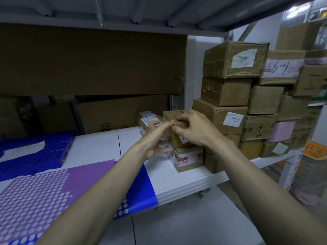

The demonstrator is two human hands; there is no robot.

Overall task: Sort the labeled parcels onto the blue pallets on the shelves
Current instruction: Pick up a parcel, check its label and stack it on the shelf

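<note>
Blue pallet [138,190] bare. Both hands, left hand [155,138] and right hand [192,128], grip small parcel [174,119], seemingly lifting for sorting.

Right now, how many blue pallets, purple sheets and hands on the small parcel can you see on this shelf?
Blue pallets: 2, one at the back left and one at the front
Purple sheets: 1
Hands on the small parcel: 2, left hand and right hand
Total: 5

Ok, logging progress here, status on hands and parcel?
Both hands, left and right, on small top parcel. Blue pallet bare. Nothing blocking.
</note>
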